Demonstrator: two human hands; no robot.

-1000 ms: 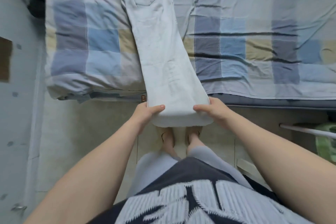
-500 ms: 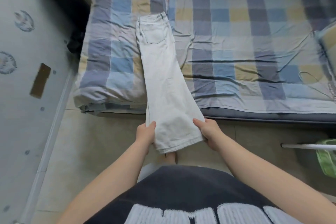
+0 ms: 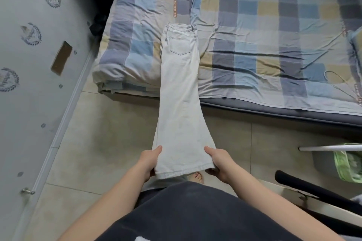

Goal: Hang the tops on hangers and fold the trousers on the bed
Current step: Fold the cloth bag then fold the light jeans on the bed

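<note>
**Q:** Hands, status?

**Me:** My left hand [image 3: 149, 162] pinches the left hem corner of the trousers [image 3: 180, 94], thumb on top, fingers curled under. My right hand [image 3: 217, 160] does the same on the right corner. Neither holds anything else.

**Q:** Trousers, location?

**Me:** Doubled, leg on leg. The hem end is at my hands, in the air over the floor [image 3: 98, 143]. The waistband end is far ahead of my hands, lying on the bed [image 3: 254, 45]. The middle spans the bed's edge.

**Q:** Failure modes?

**Me:** Judgement only.
1. If I pull towards myself, the waistband slides off the bed edge, since only the upper part rests there.
2. If my pinch is loose, one layer slips, the legs shear out of line and the fold goes crooked.
3. If I lower my hands, the span sags onto the tiles.
4. If I carry the hem forward off-centre, the fold lands skewed.

**Q:** Room to move?

**Me:** Ahead and to the right of my right hand there is open sheet, wrinkled. Ahead-left of my left hand a folded quilt [image 3: 127, 45] bulges just beside the trousers and could tilt the stack. Near my right hand, on its right, are a white rail [image 3: 333, 147], a green bag [image 3: 350, 162] and a black chair arm [image 3: 313, 191]; an elbow swung wide there could catch. Left of my left hand is bare floor up to the wall [image 3: 29, 94].
</note>
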